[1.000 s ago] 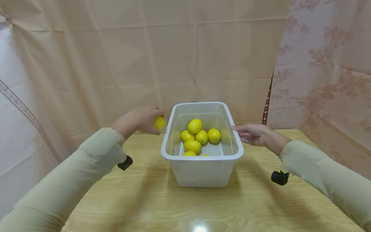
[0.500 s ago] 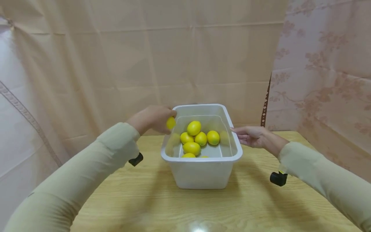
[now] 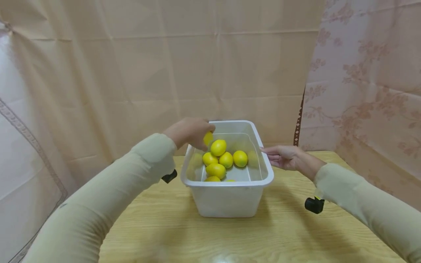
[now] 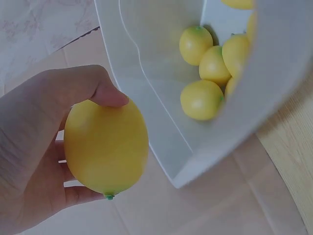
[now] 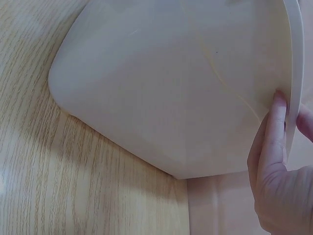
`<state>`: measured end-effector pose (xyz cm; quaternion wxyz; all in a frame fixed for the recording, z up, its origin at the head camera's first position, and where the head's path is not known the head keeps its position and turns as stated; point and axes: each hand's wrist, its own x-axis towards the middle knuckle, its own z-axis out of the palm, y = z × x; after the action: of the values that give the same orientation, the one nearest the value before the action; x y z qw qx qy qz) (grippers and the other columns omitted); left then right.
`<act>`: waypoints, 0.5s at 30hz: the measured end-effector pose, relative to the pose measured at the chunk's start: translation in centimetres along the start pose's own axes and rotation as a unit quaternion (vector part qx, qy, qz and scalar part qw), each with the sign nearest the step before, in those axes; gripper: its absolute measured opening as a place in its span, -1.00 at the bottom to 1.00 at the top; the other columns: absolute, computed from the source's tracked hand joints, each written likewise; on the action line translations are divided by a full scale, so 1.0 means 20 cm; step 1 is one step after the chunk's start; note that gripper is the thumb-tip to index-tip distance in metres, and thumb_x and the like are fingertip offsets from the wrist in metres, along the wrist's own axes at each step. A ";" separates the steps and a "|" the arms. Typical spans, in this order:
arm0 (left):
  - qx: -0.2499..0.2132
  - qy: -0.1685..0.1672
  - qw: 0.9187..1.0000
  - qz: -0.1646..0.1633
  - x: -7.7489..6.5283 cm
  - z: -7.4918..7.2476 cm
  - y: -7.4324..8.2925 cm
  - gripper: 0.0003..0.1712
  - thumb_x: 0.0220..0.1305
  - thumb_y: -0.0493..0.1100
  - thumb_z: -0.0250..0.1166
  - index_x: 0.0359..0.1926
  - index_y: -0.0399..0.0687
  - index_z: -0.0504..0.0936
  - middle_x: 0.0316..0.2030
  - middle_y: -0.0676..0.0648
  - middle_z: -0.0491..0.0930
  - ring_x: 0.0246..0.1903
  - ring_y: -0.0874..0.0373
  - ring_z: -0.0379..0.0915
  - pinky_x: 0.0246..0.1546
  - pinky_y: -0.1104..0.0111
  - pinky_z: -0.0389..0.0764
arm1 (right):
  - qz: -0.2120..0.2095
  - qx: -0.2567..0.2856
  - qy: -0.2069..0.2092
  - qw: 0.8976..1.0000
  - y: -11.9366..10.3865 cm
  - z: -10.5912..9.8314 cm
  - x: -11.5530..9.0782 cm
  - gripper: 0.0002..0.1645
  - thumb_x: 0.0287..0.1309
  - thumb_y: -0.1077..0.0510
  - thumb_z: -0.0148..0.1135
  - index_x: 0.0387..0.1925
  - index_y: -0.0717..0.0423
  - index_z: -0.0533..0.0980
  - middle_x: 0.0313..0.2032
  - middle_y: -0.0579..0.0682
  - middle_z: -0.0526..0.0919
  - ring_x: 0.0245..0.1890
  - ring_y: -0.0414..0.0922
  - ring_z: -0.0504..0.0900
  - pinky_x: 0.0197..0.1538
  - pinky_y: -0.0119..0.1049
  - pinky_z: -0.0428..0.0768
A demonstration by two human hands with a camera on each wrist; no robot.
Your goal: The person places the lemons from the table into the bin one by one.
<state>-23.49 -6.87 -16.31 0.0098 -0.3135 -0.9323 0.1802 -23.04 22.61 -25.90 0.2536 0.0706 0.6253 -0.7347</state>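
My left hand (image 3: 192,132) grips a yellow lemon (image 4: 106,147), thumb on one side and fingers curled behind it, its green stem end showing in the left wrist view. In the head view this hand hangs over the left rim of a white plastic bin (image 3: 227,200). Several more lemons (image 3: 216,170) lie inside the bin, one of them (image 3: 218,147) stacked on the others. On the opposite side my right hand (image 3: 283,157) pinches the bin's rim, the fingers (image 5: 275,132) against the outer wall and the thumb over the edge.
The bin stands on a wood-grain table (image 3: 158,230). Close behind it hangs a beige cloth (image 3: 158,65), and a pink floral curtain (image 3: 368,98) closes off the right side. Black wrist cameras (image 3: 314,205) stick out below both sleeves.
My left hand has moved right with its lemon, from outside the bin to over its left rim. The right hand keeps its grip on the rim. The whole head view has shifted slightly.
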 end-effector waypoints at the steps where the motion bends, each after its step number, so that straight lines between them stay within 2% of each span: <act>1: 0.000 -0.002 1.000 0.001 0.01 -0.01 0.01 -0.38 0.06 0.11 0.34 0.14 0.05 0.45 0.04 -0.09 0.51 -0.06 0.03 0.48 -0.07 0.13 0.61 | -0.001 0.001 0.000 1.000 0.00 0.00 0.00 -0.82 0.23 0.16 0.24 -0.49 0.02 0.65 -0.45 -0.09 0.74 -0.38 -0.28 0.71 -0.18 -0.49 0.69; 7: 0.005 -0.004 1.000 0.002 0.10 -0.02 0.06 -0.35 0.07 0.11 0.34 0.20 0.09 0.44 0.07 -0.06 0.50 -0.01 0.06 0.46 -0.08 0.16 0.60 | -0.002 0.006 -0.001 1.000 0.00 0.00 0.00 -0.94 0.14 0.17 0.32 -0.44 0.01 0.63 -0.42 -0.08 0.74 -0.36 -0.26 0.72 -0.14 -0.48 0.68; 15: -0.015 -0.020 1.000 0.018 0.19 0.03 0.12 -0.41 0.05 0.02 0.35 0.14 0.07 0.48 0.00 -0.03 0.52 -0.09 0.09 0.40 -0.09 0.27 0.55 | -0.006 0.008 0.010 1.000 0.01 0.02 -0.01 -0.90 0.19 0.16 0.28 -0.44 0.02 0.62 -0.42 -0.08 0.74 -0.37 -0.26 0.72 -0.16 -0.48 0.69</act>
<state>-25.24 -3.12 -18.09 -0.0165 -0.3269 -0.9290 0.1727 -22.67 22.28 -25.83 0.2422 0.0767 0.6220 -0.7406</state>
